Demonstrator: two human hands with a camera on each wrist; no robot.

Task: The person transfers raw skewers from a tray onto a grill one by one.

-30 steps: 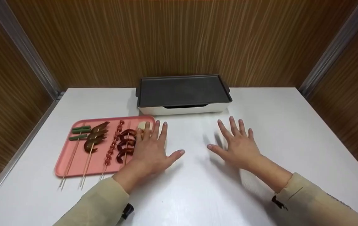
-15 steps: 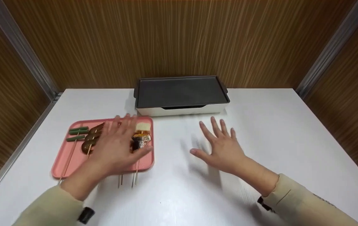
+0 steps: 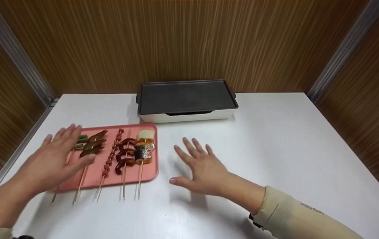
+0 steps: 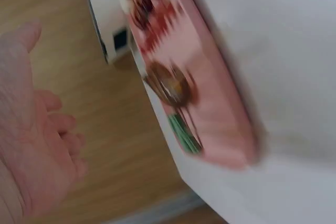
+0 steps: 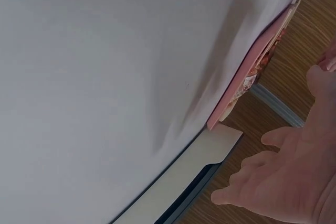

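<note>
In the head view my left hand (image 3: 50, 162) hovers over the left end of a pink tray (image 3: 109, 177), fingers spread and holding nothing. Its fingertips partly cover a skewer of green vegetable pieces (image 3: 82, 140). To the right on the tray lie a skewer of brown shrimp-like pieces (image 3: 93, 145), one of small red pieces (image 3: 112, 151), one of dark red curled pieces (image 3: 125, 156) and one with a fish-like chunk (image 3: 143, 152). My right hand (image 3: 207, 172), also spread and holding nothing, is above the white table right of the tray.
A flat black griddle (image 3: 187, 97) on a white base stands at the back of the white table (image 3: 275, 149). Wood-grain panels (image 3: 182, 39) rise behind and at both sides. The skewers' stick ends overhang the tray's front edge.
My left hand has swept left across the tray, uncovering the skewers on its right side. My right hand has also shifted left and slightly nearer. The head view has turned a little.
</note>
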